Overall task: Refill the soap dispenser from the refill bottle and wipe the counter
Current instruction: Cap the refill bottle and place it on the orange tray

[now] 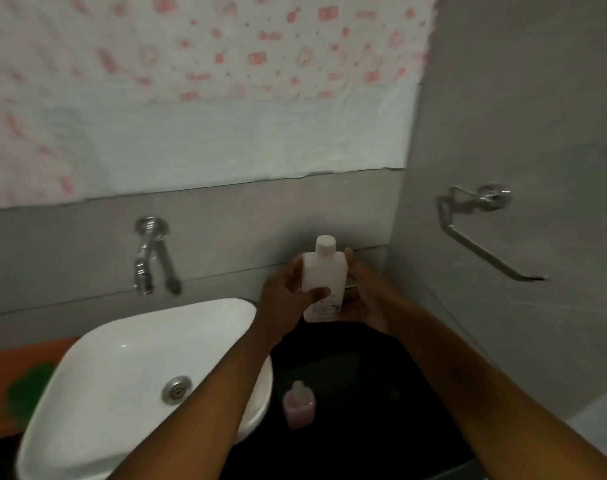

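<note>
A pale pink refill bottle [323,275] with a white cap stands upright at the back of the dark counter [374,403], near the wall. My left hand [284,299] grips its left side, thumb across the front. My right hand [364,299] cups its right side and back. Nearer to me on the counter sits a small pink soap dispenser [298,405], its top without a pump head, apart from both hands.
A white basin [97,368] with a metal drain fills the left. A chrome tap [149,258] juts from the grey wall behind it. A metal towel holder [475,223] hangs on the right wall. Something green [28,386] lies on an orange surface at far left.
</note>
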